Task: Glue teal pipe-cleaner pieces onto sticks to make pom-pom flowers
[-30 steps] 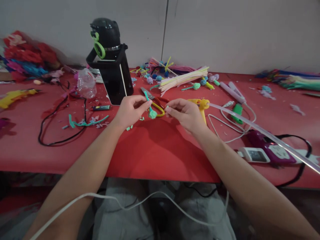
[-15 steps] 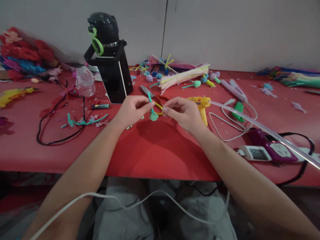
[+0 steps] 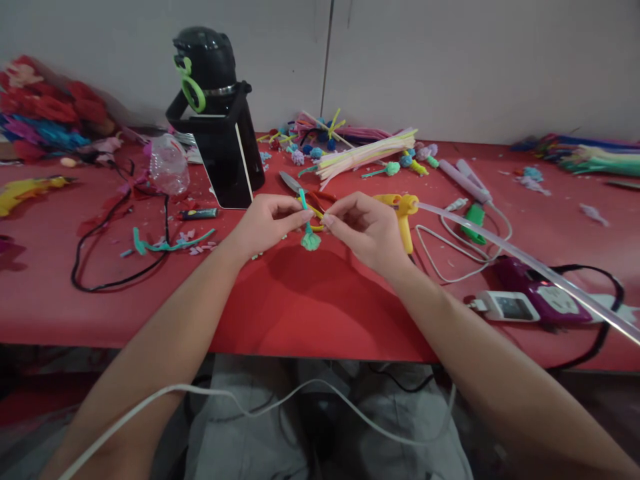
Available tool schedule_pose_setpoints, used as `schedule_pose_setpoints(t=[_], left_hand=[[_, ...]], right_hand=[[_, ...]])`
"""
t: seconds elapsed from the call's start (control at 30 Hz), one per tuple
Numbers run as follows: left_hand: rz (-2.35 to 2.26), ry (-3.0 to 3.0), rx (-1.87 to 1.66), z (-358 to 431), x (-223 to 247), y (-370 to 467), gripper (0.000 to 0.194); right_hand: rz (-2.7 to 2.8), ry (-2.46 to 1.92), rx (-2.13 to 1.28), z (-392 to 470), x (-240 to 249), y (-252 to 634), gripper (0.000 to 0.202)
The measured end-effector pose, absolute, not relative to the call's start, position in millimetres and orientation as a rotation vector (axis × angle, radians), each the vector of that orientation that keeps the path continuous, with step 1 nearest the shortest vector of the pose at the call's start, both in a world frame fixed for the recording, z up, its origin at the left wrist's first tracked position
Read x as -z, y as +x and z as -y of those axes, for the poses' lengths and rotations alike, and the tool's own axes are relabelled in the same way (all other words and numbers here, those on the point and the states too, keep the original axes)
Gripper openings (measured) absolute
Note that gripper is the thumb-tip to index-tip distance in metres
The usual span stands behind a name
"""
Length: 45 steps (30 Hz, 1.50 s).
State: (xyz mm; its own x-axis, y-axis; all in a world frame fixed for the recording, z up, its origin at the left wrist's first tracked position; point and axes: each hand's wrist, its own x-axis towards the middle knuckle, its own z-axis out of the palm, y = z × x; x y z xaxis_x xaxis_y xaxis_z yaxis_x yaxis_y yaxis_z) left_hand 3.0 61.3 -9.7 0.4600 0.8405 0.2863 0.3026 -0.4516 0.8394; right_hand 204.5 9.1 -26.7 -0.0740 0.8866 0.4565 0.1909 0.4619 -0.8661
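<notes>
1. Pinched in grip of left hand (image 3: 265,224): green fuzzy stem with round tuft (image 3: 310,241), above red bench (image 3: 320,307);
2. Pressed together at fingertips: right hand (image 3: 370,228); cannot tell on what.

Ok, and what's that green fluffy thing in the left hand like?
The green craft piece has a round, fluffy-looking head and a thin stem, perhaps pipe cleaner. The left hand pinches the stem, head downward, above the red table. The right hand is close; whether it touches the piece is unclear.
</notes>
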Motion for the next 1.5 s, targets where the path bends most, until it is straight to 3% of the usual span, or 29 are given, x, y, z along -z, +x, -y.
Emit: schedule_pose_setpoints(t=[0.57, 1.5], left_hand=[[-0.945, 1.995, -0.98, -58.8, 6.1, 3.3, 0.031], [-0.993, 2.049, -1.098, -65.4, 12.8, -1.6, 0.039]], right_hand=[[1.861, -0.882, -0.507, -14.8, 35.9, 205.8, 0.009], [1.885, -0.909, -0.437, -13.0, 34.9, 207.3, 0.021]])
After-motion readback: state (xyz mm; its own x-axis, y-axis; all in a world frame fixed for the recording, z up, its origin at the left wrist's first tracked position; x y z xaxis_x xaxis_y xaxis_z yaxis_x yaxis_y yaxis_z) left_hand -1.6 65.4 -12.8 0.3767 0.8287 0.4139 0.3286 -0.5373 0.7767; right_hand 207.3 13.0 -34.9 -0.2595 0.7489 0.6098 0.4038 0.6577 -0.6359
